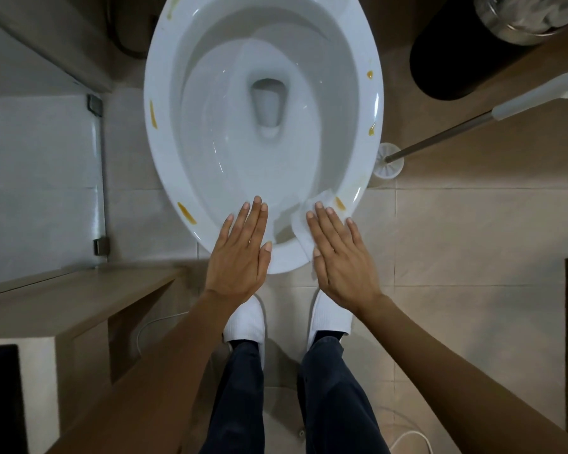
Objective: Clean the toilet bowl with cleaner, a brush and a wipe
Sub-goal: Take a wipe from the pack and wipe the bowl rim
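Head view, the only one I had. The toilet bowl (pixel 263 132) filled the upper middle, its long axis running away from me, the near rim closest to both hands. The wipe (pixel 300 224) lay draped over the near-right rim, partly inside the bowl and partly hanging over the outer edge. My right hand (pixel 340 260) lay flat on it, fingers straight and together, pressing rather than gripping; nothing was pinched. My left hand (pixel 240 253) sat flat on the near rim just left of the wipe, fingers straight, holding nothing.

The relation I cared about: an orange stain (pixel 340 203) sat just beyond the right fingertips, up and right along the rim, so I judged the right hand the nearer one. More orange streaks (pixel 186 212) showed on the left rim, nearer the left hand, which had no wipe.

The brush (pixel 389 158) stood in its holder on the floor right of the bowl, handle slanting up-right, well apart from both hands. I saw no cleaner bottle.
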`<state>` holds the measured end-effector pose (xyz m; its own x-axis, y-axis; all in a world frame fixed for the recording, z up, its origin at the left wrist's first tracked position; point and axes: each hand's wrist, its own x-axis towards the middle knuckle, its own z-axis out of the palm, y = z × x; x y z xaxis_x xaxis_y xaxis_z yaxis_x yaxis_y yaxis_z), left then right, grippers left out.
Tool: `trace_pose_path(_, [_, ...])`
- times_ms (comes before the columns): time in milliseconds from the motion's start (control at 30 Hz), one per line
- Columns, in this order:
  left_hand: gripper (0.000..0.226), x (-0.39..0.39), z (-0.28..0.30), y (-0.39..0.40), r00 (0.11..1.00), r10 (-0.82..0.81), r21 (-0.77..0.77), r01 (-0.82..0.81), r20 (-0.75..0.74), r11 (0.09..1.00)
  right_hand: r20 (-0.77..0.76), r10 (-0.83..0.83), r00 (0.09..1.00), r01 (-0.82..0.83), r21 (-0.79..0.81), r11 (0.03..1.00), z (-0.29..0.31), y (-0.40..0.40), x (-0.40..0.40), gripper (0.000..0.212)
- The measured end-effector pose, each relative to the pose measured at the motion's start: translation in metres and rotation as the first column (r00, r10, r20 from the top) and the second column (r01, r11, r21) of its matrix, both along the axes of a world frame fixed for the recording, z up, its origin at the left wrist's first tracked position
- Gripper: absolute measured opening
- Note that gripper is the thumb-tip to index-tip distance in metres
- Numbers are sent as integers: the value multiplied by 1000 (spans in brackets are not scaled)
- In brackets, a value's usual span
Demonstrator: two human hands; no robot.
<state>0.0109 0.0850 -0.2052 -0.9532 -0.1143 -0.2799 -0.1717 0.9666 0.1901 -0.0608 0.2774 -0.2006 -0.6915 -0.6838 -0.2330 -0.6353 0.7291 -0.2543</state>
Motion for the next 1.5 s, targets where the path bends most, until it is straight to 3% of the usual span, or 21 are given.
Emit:
trace_pose_path(233, [60, -1, 1, -1, 1000, -3, 10, 3, 2, 1000, 7, -173, 985, 173, 14, 985, -2, 0, -59, 57])
trace_pose_path(400, [60, 0, 1, 0, 1000, -5, 3, 5, 10, 1000, 76, -310, 948, 313, -41, 949, 0, -8, -35, 58])
trace_pose_path(600, [60, 0, -2, -1, 1000, -6, -7, 6, 7, 1000, 37, -227, 973, 225, 54, 973, 2, 2, -1, 58])
trace_pose_path(900, [57, 0, 2, -2, 993, -114, 15, 115, -7, 993, 15, -329, 944, 328, 48, 943, 0, -7, -61, 59])
trace_pose_path(1000, [57, -4, 3, 3, 962, -271, 56, 271, -17, 961, -9, -287, 958, 287, 44, 957, 3, -4, -69, 59])
trace_pose_path(1233, [56, -28, 1, 17, 924, -377, 130, 383, -69, 915, -40, -63, 997, 66, 74, 995, 3, 20, -92, 58])
trace_pose_path(1500, [54, -53, -3, 38, 914, -393, 181, 405, -101, 896, 4, -93, 996, 92, 59, 994, 1, 16, -131, 58])
